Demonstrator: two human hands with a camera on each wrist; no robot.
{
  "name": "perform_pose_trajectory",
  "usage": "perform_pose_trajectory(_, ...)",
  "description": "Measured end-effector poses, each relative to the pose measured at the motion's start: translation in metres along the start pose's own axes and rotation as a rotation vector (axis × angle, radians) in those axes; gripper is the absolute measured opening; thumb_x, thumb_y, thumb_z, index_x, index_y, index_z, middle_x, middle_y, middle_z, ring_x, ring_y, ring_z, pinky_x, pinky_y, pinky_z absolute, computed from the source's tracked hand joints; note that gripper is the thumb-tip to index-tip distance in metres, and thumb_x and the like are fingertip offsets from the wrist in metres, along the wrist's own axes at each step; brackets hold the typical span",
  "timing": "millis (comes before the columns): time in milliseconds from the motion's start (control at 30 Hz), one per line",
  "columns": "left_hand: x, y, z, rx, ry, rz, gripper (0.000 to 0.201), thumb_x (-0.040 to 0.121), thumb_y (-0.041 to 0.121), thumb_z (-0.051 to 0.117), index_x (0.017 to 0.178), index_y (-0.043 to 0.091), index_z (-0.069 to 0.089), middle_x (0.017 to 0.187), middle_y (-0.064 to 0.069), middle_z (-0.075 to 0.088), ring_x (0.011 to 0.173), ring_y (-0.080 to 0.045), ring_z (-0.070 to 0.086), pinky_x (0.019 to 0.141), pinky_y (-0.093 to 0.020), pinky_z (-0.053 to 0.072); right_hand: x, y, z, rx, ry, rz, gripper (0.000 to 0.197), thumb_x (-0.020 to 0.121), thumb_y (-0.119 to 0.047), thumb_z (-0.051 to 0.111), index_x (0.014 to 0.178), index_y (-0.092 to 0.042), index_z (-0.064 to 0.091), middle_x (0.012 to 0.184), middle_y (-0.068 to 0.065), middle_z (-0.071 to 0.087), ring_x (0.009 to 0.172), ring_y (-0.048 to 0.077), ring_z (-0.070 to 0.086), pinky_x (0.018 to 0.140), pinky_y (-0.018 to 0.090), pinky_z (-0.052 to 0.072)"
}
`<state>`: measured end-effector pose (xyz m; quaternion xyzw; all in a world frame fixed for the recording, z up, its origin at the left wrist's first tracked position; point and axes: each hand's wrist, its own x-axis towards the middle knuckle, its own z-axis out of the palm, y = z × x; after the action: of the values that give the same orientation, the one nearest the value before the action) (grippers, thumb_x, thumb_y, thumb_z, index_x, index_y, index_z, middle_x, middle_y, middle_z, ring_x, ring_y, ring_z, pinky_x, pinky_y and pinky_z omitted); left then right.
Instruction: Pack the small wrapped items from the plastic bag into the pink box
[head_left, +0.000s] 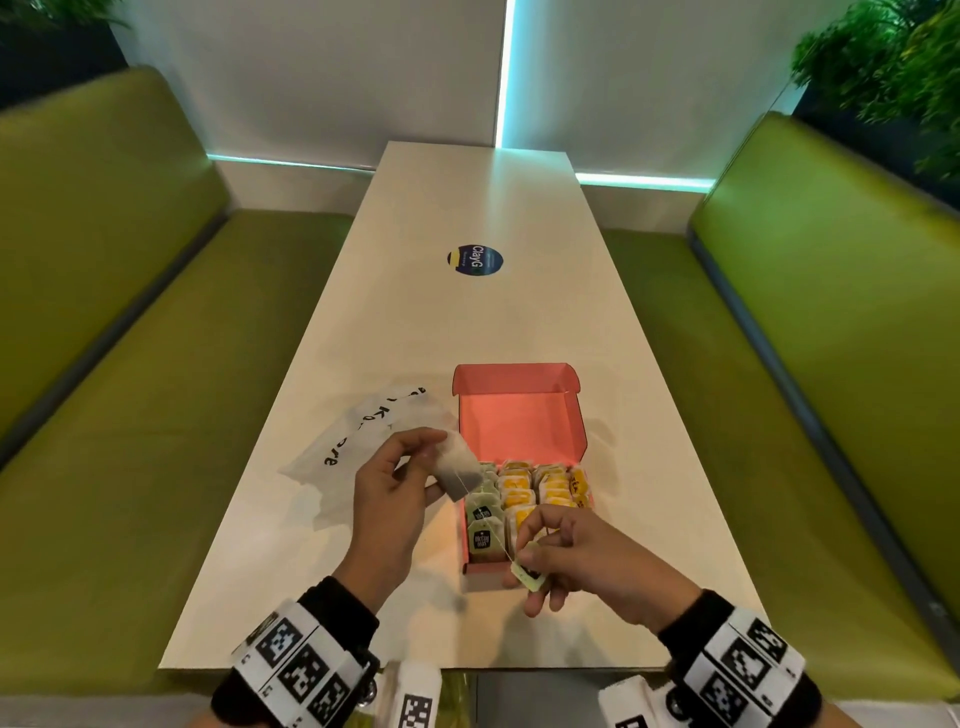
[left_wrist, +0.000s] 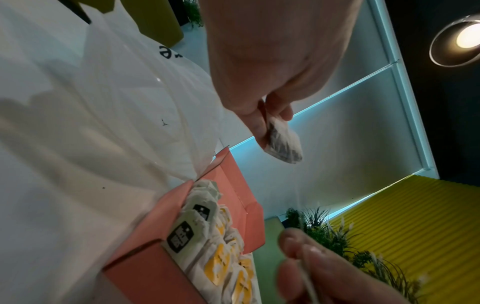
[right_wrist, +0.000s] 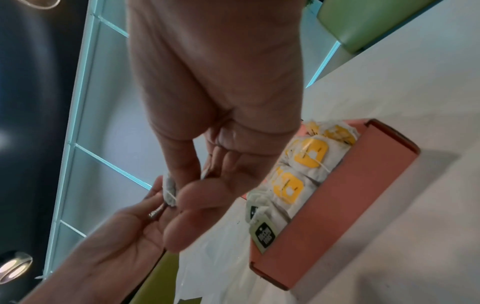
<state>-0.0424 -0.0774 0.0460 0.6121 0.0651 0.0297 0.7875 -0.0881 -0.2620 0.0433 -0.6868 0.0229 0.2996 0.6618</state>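
My left hand (head_left: 432, 460) pinches a grey tea bag (head_left: 460, 471) above the left edge of the open pink box (head_left: 519, 415). Its thin string (head_left: 493, 530) runs taut down to a pale green tag (head_left: 530, 576), pinched by my right hand (head_left: 524, 564) at the box's near edge. The left wrist view shows the same tea bag (left_wrist: 284, 144) hanging from my fingertips over the box (left_wrist: 145, 265). Rows of yellow-labelled and black-labelled tea bags (right_wrist: 298, 174) fill the box's near part. The crumpled white plastic bag (head_left: 358, 441) lies left of the box.
A long white table (head_left: 467, 322) holds everything, with a round dark sticker (head_left: 475, 260) farther back. Green benches (head_left: 130, 364) flank both long sides. The pink lid stands open at the far side of the box.
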Motion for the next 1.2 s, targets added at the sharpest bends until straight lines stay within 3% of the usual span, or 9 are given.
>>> perform_pose_trajectory(133, -0.002, 0.002, 0.0, -0.092, -0.077, -0.071, 0.022, 0.093, -0.002, 0.046, 0.093, 0.01, 0.065, 0.087, 0.006, 0.067, 0.075, -0.009, 0.066, 0.069, -0.026, 0.058, 0.01, 0.006, 0.002, 0.018, 0.056, 0.03, 0.008, 0.091, -0.003, 0.053, 0.088, -0.009, 0.05, 0.081, 0.013, 0.069, 0.053, 0.02, 0.063, 0.045, 0.02, 0.043)
perform_pose_trajectory(267, -0.007, 0.0, -0.004, -0.033, -0.123, -0.041, 0.028, 0.083, -0.009, 0.059, 0.097, 0.014, 0.065, 0.083, 0.001, 0.067, 0.068, -0.012, 0.066, 0.064, -0.027, 0.058, 0.015, 0.012, 0.003, 0.056, 0.144, 0.016, 0.012, 0.088, 0.002, 0.054, 0.091, -0.009, 0.053, 0.067, 0.003, 0.06, 0.052, 0.017, 0.06, 0.045, 0.019, 0.038)
perform_pose_trajectory(367, -0.01, -0.003, -0.005, -0.005, -0.159, -0.05, 0.032, 0.08, -0.01, 0.061, 0.098, 0.016, 0.065, 0.082, 0.003, 0.068, 0.071, -0.014, 0.066, 0.064, -0.029, 0.058, 0.019, 0.016, 0.003, 0.113, 0.179, 0.017, 0.018, 0.086, 0.004, 0.056, 0.098, -0.009, 0.053, 0.069, 0.003, 0.061, 0.054, 0.018, 0.061, 0.047, 0.02, 0.04)
perform_pose_trajectory(567, -0.017, -0.004, -0.007, -0.013, -0.369, -0.168, 0.032, 0.067, 0.002, 0.07, 0.096, 0.015, 0.069, 0.081, 0.003, 0.07, 0.07, -0.016, 0.065, 0.059, -0.025, 0.055, 0.024, 0.008, 0.001, 0.168, 0.264, -0.064, 0.017, 0.084, 0.006, 0.059, 0.079, -0.01, 0.059, 0.062, -0.004, 0.063, 0.048, 0.012, 0.059, 0.044, 0.018, 0.04)
perform_pose_trajectory(700, -0.02, -0.003, -0.009, 0.081, -0.508, -0.261, 0.034, 0.073, -0.009, 0.068, 0.097, 0.014, 0.069, 0.081, 0.003, 0.069, 0.065, -0.013, 0.063, 0.053, -0.022, 0.05, 0.023, -0.008, -0.008, 0.177, 0.327, -0.155, 0.018, 0.081, 0.005, 0.062, 0.071, -0.01, 0.064, 0.062, -0.001, 0.057, 0.047, 0.01, 0.048, 0.043, 0.016, 0.036)
perform_pose_trajectory(900, -0.019, -0.005, -0.012, 0.098, -0.473, -0.301, 0.04, 0.075, -0.008, 0.068, 0.106, 0.017, 0.066, 0.073, -0.002, 0.066, 0.064, -0.013, 0.062, 0.054, -0.024, 0.052, 0.014, -0.022, -0.014, 0.031, 0.266, -0.227, 0.021, 0.085, -0.004, 0.061, 0.079, -0.018, 0.075, 0.067, 0.006, 0.058, 0.043, 0.006, 0.031, 0.042, 0.014, 0.029)
perform_pose_trajectory(967, -0.019, -0.006, -0.011, 0.109, -0.476, -0.304, 0.041, 0.075, -0.007, 0.068, 0.108, 0.017, 0.065, 0.07, 0.0, 0.067, 0.065, -0.013, 0.062, 0.054, -0.025, 0.052, 0.011, -0.024, -0.015, 0.027, 0.242, -0.226, 0.018, 0.087, -0.004, 0.059, 0.082, -0.014, 0.073, 0.059, 0.0, 0.058, 0.04, 0.007, 0.035, 0.04, 0.014, 0.032)
perform_pose_trajectory(1067, -0.02, -0.008, -0.01, 0.14, -0.472, -0.306, 0.037, 0.077, -0.007, 0.067, 0.108, 0.014, 0.065, 0.063, 0.005, 0.066, 0.063, -0.007, 0.062, 0.056, -0.024, 0.053, 0.007, -0.028, -0.013, 0.032, 0.2, -0.219, 0.012, 0.088, -0.006, 0.057, 0.085, -0.008, 0.069, 0.063, 0.0, 0.063, 0.044, 0.014, 0.053, 0.048, 0.019, 0.042)
perform_pose_trajectory(1200, -0.021, -0.012, -0.008, 0.186, -0.444, -0.319, 0.029, 0.078, -0.005, 0.068, 0.1, 0.014, 0.066, 0.063, 0.005, 0.067, 0.063, -0.007, 0.063, 0.056, -0.023, 0.053, 0.007, -0.026, -0.002, -0.046, 0.285, -0.292, 0.008, 0.082, 0.002, 0.064, 0.085, -0.004, 0.066, 0.064, -0.001, 0.063, 0.051, 0.016, 0.061, 0.054, 0.02, 0.047)
